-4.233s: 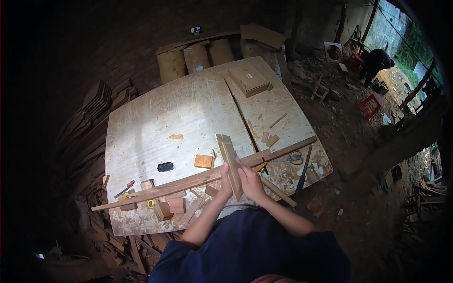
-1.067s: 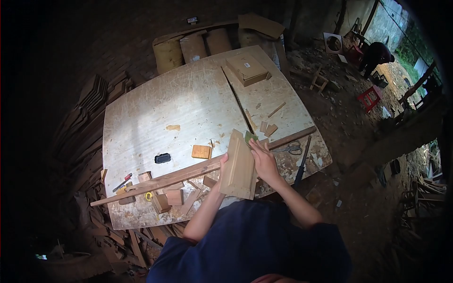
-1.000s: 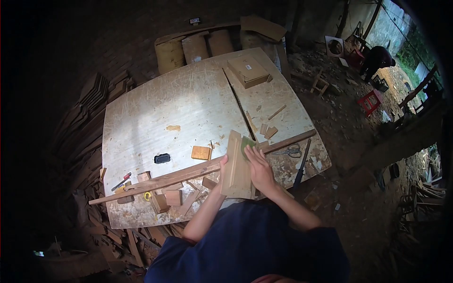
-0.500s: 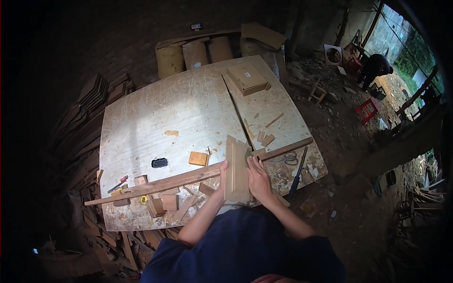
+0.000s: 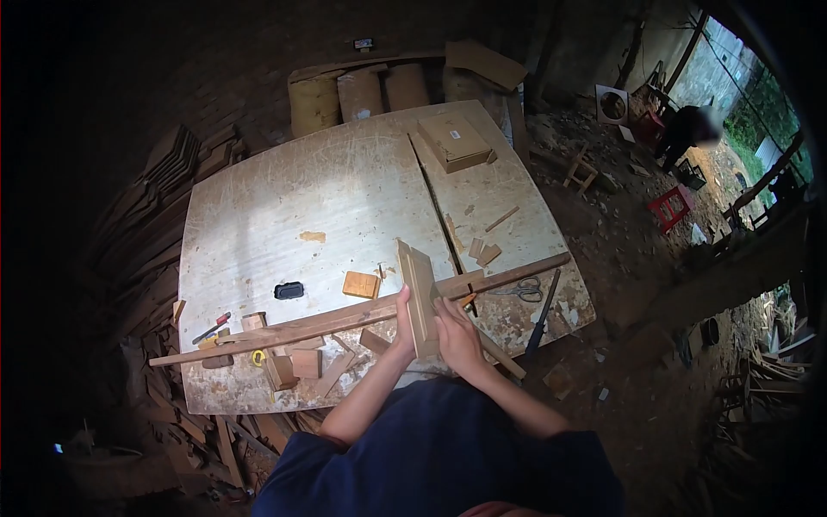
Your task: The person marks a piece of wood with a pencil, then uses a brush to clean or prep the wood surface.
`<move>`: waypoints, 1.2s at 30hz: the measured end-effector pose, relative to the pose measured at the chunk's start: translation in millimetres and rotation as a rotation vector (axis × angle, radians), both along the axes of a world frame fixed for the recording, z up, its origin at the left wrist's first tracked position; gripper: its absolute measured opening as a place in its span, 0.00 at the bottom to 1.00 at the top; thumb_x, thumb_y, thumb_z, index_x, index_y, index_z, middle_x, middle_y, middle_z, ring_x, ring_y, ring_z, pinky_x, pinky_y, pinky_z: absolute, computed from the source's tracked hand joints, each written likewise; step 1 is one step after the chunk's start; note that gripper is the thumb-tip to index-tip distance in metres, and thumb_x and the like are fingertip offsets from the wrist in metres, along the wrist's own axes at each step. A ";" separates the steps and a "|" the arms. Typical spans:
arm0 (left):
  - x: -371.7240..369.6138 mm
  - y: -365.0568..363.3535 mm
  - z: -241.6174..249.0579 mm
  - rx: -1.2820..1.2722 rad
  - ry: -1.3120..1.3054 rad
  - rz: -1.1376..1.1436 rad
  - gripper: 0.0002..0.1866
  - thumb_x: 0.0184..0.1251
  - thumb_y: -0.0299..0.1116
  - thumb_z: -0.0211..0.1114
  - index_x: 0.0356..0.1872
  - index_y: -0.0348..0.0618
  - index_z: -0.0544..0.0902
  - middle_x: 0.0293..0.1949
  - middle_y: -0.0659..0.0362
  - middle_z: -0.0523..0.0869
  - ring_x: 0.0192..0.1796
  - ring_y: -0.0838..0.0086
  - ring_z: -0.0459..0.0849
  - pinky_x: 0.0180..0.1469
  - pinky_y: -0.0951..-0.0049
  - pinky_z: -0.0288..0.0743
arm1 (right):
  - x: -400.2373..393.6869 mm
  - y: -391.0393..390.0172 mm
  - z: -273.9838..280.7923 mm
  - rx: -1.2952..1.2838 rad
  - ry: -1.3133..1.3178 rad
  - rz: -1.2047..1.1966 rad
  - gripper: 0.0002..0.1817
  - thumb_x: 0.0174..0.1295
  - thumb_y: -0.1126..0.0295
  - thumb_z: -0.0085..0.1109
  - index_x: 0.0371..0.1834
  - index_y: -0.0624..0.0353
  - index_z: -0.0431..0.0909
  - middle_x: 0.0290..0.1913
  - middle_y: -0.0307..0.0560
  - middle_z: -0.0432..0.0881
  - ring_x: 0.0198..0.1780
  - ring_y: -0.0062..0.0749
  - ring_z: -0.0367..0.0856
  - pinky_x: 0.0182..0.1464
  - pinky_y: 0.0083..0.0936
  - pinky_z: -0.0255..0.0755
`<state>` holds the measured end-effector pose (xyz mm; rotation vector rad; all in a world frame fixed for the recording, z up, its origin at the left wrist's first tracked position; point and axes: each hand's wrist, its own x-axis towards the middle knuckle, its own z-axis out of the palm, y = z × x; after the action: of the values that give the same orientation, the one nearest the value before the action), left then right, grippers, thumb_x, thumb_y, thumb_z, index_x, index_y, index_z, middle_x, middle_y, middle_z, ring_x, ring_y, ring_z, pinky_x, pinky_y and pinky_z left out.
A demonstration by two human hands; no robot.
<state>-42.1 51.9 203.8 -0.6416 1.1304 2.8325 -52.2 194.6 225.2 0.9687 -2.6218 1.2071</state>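
A pale wooden panel (image 5: 417, 293) with a raised bevelled face stands tilted on edge between my hands, above the near edge of the worktable (image 5: 345, 207). My left hand (image 5: 403, 323) grips its left side, thumb up along the edge. Against the right side, the fingers of my right hand (image 5: 458, 338) are bent and pressed. The green sandpaper seen under them earlier is hidden now. A long wooden strip (image 5: 323, 324) crosses the table behind the panel. To the left lies an orange-brown wood block (image 5: 361, 284).
Scissors (image 5: 524, 289) and a long dark tool (image 5: 543, 314) lie at the right. Several wood offcuts (image 5: 306, 363) and a black oval object (image 5: 289, 290) are at the left. A cardboard box (image 5: 455, 142) sits at the far side. Another person (image 5: 682, 138) bends over in the background.
The panel has turned more edge-on and shifted slightly left. My right hand has slid down and nearer to me along its side, and the green sandpaper has gone out of sight.
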 end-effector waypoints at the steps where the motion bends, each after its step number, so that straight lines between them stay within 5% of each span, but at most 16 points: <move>1: -2.2 -4.6 -3.2 0.046 -0.016 0.050 0.51 0.69 0.79 0.48 0.72 0.39 0.73 0.61 0.45 0.82 0.60 0.54 0.85 0.65 0.52 0.79 | 9.6 -2.0 11.8 -0.079 -0.029 0.063 0.20 0.77 0.74 0.52 0.68 0.71 0.78 0.66 0.68 0.82 0.71 0.63 0.78 0.75 0.52 0.69; 4: -4.4 -6.2 -6.2 0.071 -0.029 0.100 0.52 0.68 0.80 0.48 0.71 0.38 0.72 0.60 0.43 0.81 0.60 0.52 0.84 0.63 0.49 0.79 | 14.9 -0.2 22.3 -0.226 -0.042 0.149 0.20 0.79 0.72 0.49 0.67 0.70 0.78 0.61 0.70 0.84 0.64 0.65 0.82 0.68 0.49 0.76; 7: 6.5 6.7 -8.6 -0.047 -0.017 0.076 0.53 0.68 0.80 0.47 0.70 0.36 0.71 0.58 0.42 0.81 0.59 0.51 0.84 0.62 0.48 0.79 | -8.0 -1.1 34.9 0.060 -0.637 0.005 0.21 0.79 0.70 0.52 0.69 0.70 0.77 0.66 0.67 0.82 0.68 0.61 0.80 0.70 0.47 0.75; 11: 2.5 -2.4 -8.8 0.080 -0.036 0.157 0.49 0.71 0.78 0.45 0.66 0.36 0.74 0.56 0.45 0.83 0.56 0.56 0.85 0.60 0.53 0.81 | 25.7 1.3 41.6 -0.258 -0.307 0.184 0.21 0.79 0.69 0.50 0.69 0.69 0.78 0.64 0.68 0.83 0.66 0.61 0.82 0.67 0.45 0.77; 14: 6.8 5.6 -6.4 -0.114 0.017 0.083 0.50 0.71 0.79 0.45 0.65 0.35 0.74 0.56 0.43 0.82 0.57 0.55 0.84 0.59 0.52 0.81 | -13.0 -3.0 28.8 0.075 -0.573 0.003 0.21 0.78 0.71 0.52 0.69 0.69 0.78 0.66 0.67 0.82 0.68 0.59 0.81 0.69 0.43 0.76; 17: 0.7 5.7 -7.5 -0.019 -0.031 0.209 0.47 0.73 0.77 0.44 0.62 0.36 0.76 0.51 0.47 0.84 0.54 0.59 0.85 0.58 0.58 0.81 | 15.8 -9.2 29.7 -0.200 -0.185 0.074 0.17 0.79 0.69 0.51 0.62 0.67 0.82 0.60 0.69 0.84 0.63 0.63 0.83 0.63 0.47 0.79; 18: 0.1 -1.7 -8.9 0.115 -0.044 0.223 0.46 0.73 0.76 0.45 0.62 0.37 0.76 0.51 0.47 0.84 0.54 0.59 0.85 0.57 0.58 0.81 | 30.3 -9.3 42.3 -0.307 -0.223 0.105 0.16 0.79 0.68 0.51 0.58 0.68 0.82 0.53 0.71 0.86 0.55 0.67 0.85 0.54 0.51 0.80; 22: 7.1 2.1 -13.0 -0.142 0.017 0.073 0.51 0.68 0.80 0.46 0.65 0.35 0.75 0.54 0.45 0.82 0.57 0.55 0.83 0.60 0.53 0.79 | -8.5 -5.7 18.2 -0.011 -0.503 0.004 0.19 0.79 0.67 0.51 0.63 0.68 0.81 0.50 0.72 0.86 0.51 0.68 0.85 0.51 0.51 0.81; 26: 0.4 -0.6 -21.6 -0.087 -0.037 0.243 0.50 0.70 0.79 0.46 0.66 0.35 0.74 0.57 0.45 0.80 0.62 0.56 0.80 0.64 0.53 0.76 | 30.7 -2.1 55.4 -0.213 -0.369 0.134 0.15 0.79 0.67 0.51 0.55 0.67 0.83 0.43 0.72 0.85 0.48 0.69 0.85 0.47 0.53 0.79; 30: -2.0 4.9 -10.9 -0.083 0.002 0.318 0.48 0.72 0.77 0.46 0.67 0.37 0.73 0.57 0.46 0.80 0.61 0.57 0.80 0.66 0.56 0.75 | -4.5 -11.1 21.8 -0.080 -0.415 0.020 0.18 0.79 0.68 0.52 0.65 0.64 0.81 0.38 0.72 0.85 0.44 0.67 0.87 0.43 0.49 0.80; 34: -10.9 -4.2 -5.8 -0.034 0.036 0.506 0.46 0.72 0.76 0.47 0.66 0.39 0.73 0.55 0.47 0.80 0.57 0.58 0.81 0.62 0.58 0.76 | 33.0 -6.2 33.5 -0.290 -0.168 0.092 0.16 0.79 0.68 0.52 0.60 0.66 0.82 0.48 0.70 0.85 0.50 0.68 0.85 0.50 0.54 0.79; 36: -17.2 -8.3 -18.7 -0.011 0.048 0.511 0.47 0.71 0.77 0.47 0.66 0.38 0.73 0.55 0.47 0.80 0.58 0.58 0.81 0.63 0.57 0.76 | 23.1 -5.2 32.1 -0.185 -0.386 0.060 0.18 0.79 0.68 0.52 0.64 0.64 0.80 0.55 0.70 0.84 0.56 0.67 0.84 0.55 0.51 0.80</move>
<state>-59.3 43.7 185.1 -0.9955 1.1240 3.2723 -29.1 189.4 257.3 0.8589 -2.6985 1.7740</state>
